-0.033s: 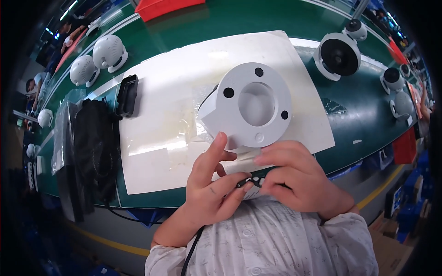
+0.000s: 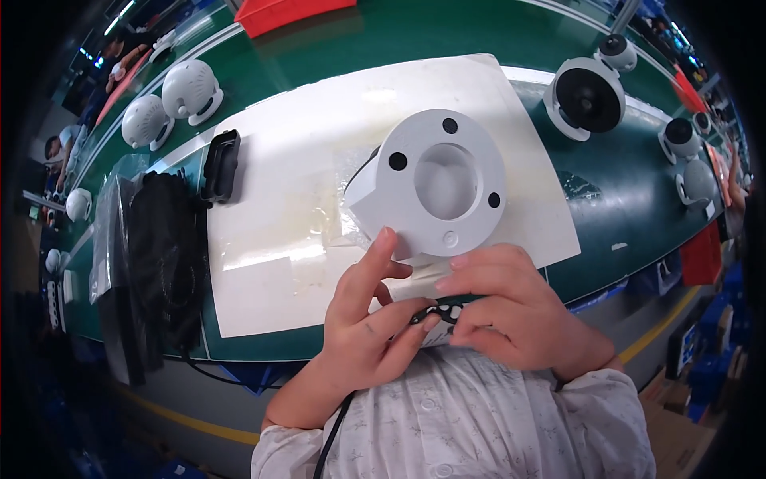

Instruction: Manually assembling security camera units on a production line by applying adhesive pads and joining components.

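Note:
Close to my body, my left hand is closed, thumb and index finger pinching a small black cable end with pale parts along it. My right hand pinches the same piece from the other side, its fingertips partly hiding it. A black cord hangs below my left wrist. Beneath the fingers a bit of a white printed label shows. Just beyond both hands, a white fan lies with its round base up, showing a ring with black pads and a round central hollow.
A pale board lies under the fan on the green table. To the left are a black tray-like part and black bagged items. White fans stand at the far left and far right. A red bin sits behind.
My right hand's fingers have shifted slightly, showing a little more of the black cable end. The left hand stays nearly still, and the fan has not visibly moved.

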A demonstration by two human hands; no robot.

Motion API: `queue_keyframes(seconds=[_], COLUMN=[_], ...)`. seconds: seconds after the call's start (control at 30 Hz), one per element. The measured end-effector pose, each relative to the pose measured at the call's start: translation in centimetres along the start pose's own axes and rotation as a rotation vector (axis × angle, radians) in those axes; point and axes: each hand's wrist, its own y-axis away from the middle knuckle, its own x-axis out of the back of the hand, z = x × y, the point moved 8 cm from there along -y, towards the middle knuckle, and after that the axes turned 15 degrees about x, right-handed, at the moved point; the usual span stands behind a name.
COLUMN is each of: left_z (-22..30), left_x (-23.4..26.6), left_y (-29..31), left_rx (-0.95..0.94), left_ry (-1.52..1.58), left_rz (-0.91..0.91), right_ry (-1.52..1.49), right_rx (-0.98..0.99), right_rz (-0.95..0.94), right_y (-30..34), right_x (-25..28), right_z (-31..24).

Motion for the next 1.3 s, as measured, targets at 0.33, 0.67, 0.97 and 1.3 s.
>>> queue_keyframes(seconds=[0.33,0.67,0.97,1.3], left_z=[-0.9,-1.2,-1.3,-3.8], left_x=[0.0,-0.4,-0.3,5.3], left_y=[0.0,-0.3,-0.1,3.1], left_rx=[-0.003,0.015,0.023,0.129], left_ry=[-0.023,-0.024,-0.008,0.133], left_rz=[0.044,0.032,0.005,-0.014], right_ry=[0.02,0.558,-0.591,0.223], right_rx=[-0.181,0.061,-0.622,-0.265], right_rz=[0.208,-0.036,0.516,0.242], right_y=[-2.2,-1.6,1.3,-10.0], right_x=[1.2,1.1,2.0,3.7], right_z=[3.2,0.6,9.9,14.6])
